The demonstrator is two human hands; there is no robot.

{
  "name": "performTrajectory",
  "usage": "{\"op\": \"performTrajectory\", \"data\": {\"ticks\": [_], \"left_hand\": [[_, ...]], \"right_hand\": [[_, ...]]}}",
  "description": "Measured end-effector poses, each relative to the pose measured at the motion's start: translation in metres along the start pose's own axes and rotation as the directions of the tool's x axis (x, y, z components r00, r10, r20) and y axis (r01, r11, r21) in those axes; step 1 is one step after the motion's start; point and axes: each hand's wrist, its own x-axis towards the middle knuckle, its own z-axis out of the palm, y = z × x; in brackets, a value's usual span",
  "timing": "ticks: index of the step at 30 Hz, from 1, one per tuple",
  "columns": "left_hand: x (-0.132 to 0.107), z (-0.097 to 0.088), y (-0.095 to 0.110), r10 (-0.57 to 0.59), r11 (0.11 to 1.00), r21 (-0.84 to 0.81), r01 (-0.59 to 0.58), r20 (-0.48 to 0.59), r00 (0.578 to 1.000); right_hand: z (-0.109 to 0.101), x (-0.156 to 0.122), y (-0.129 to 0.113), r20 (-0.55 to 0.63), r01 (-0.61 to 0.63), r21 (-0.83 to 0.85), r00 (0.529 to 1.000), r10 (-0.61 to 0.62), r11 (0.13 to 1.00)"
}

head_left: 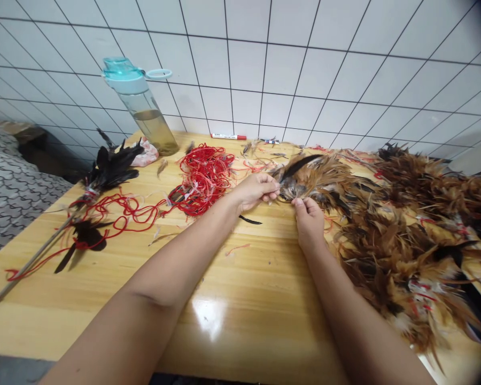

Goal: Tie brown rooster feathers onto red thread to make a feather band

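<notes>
Forearms (156, 278) extend; left hand (257, 192) pinches black feather (302, 166); right hand (310, 222) touches brown feathers (332, 174), grip unclear.

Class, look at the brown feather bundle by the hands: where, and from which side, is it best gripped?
Probably pinch the brown feather bundle at its narrow, greyish left end, coming from the left. The feathers fan out rightward from there, so a grip farther right would likely ruffle them.
</notes>
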Motion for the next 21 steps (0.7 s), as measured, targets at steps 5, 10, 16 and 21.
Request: {"op": "performTrajectory", "data": {"ticks": [5, 10, 16, 21], "left_hand": [[-0.006, 0.029, -0.012, 0.064, 0.993, 0.093, -0.068, 0.040, 0.997], [-0.011, 0.040, -0.016, 0.152, 0.940, 0.309, -0.144, -0.003, 0.988], [-0.008, 0.039, -0.016, 0.271, 0.883, 0.404, -0.238, -0.025, 0.962], [-0.004, 0.036, -0.022, 0.279, 0.874, 0.420, -0.244, -0.024, 0.960]], "right_hand": [[-0.001, 0.004, 0.005, -0.036, 0.000, 0.020, 0.999, 0.001, 1.000], [-0.002, 0.005, 0.009, -0.076, 0.021, -0.047, 0.997, -0.024, 0.999], [-0.003, 0.004, 0.009, -0.062, 0.027, -0.046, 0.998, -0.030, 0.999], [-0.001, 0.005, 0.007, -0.064, 0.005, -0.013, 0.998, -0.006, 1.000]]}}
